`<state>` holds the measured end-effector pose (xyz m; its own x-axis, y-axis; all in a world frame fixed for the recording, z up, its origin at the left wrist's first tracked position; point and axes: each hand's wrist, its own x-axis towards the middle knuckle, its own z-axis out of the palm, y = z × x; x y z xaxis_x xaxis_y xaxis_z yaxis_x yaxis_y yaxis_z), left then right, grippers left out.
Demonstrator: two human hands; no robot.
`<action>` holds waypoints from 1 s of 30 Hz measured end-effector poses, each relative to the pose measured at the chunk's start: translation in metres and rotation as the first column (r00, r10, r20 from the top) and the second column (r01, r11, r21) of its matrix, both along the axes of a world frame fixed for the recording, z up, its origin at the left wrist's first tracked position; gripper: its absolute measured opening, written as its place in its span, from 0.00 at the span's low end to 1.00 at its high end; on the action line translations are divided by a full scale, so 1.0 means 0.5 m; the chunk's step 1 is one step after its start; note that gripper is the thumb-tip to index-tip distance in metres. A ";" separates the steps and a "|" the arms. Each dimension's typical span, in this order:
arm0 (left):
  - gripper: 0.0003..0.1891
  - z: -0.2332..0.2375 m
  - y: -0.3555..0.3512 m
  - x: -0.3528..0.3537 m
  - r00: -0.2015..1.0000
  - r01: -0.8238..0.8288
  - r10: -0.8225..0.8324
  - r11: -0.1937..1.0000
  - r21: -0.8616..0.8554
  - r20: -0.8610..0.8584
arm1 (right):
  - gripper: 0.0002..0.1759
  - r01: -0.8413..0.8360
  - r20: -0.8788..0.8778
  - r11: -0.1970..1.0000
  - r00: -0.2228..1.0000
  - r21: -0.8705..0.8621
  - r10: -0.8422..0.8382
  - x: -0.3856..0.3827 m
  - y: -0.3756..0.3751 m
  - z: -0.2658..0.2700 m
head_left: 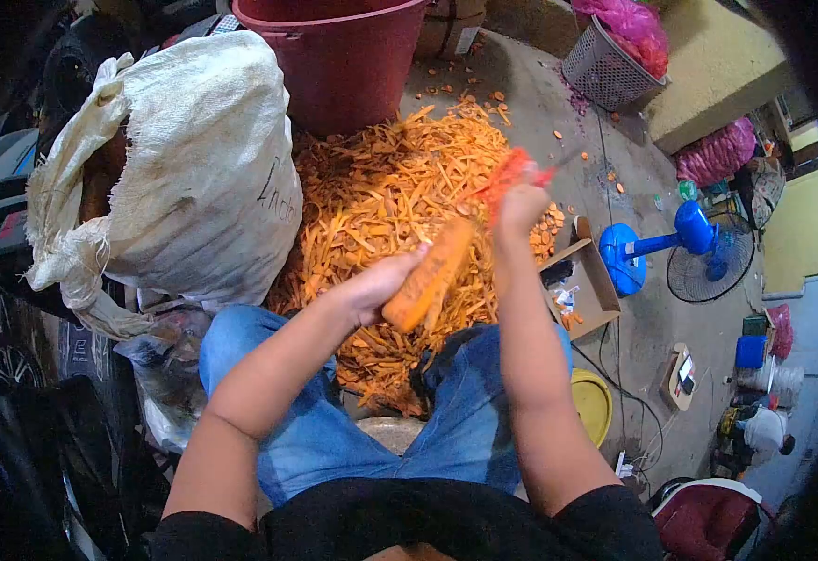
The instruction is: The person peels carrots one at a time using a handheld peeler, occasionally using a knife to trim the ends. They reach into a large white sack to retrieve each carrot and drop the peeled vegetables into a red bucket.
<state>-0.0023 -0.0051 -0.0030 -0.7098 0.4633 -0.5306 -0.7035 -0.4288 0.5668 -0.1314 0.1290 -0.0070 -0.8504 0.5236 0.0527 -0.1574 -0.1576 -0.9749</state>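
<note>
My left hand (378, 288) is wrapped around the lower end of a thick carrot (430, 276), which slants up to the right. Dark, rough skin shows along part of its side, while the rest is smooth and bright orange. My right hand (523, 208) is closed on a red peeler (510, 176), smeared by motion, beyond and to the right of the carrot's upper end. The peeler is apart from the carrot. Beneath both hands spreads a big heap of orange carrot peelings (400, 201), reaching down between my knees.
At left leans a full white woven sack (208, 159). A dark red tub (339, 70) stands behind the heap. To the right are a cardboard box (596, 290), a blue fan (647, 245), a yellow lid (592, 407) and cables. A grey basket (610, 70) stands farther back; another person (761, 432) is at far right.
</note>
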 end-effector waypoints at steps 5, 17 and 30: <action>0.21 -0.010 0.000 -0.019 0.996 -0.065 0.066 0.998 -0.016 0.053 | 0.14 -0.087 -0.006 0.983 0.996 -0.164 0.088 -0.027 0.054 -0.048; 0.20 0.010 0.009 -0.005 0.992 0.125 -0.127 0.970 -0.210 0.003 | 0.12 0.073 -0.083 0.869 0.996 0.490 -0.037 -0.014 0.003 -0.035; 0.23 -0.045 -0.004 -0.049 0.952 -0.302 0.305 0.951 0.067 -0.025 | 0.11 -0.280 -0.042 0.843 0.941 0.460 0.335 0.118 -0.087 0.008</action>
<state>-0.0269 -0.0070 -0.0257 -0.8396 0.2540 -0.4802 -0.5149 -0.6538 0.5545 -0.0723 0.0856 -0.0032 -0.9367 0.1339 0.3235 -0.2891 0.2253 -0.9304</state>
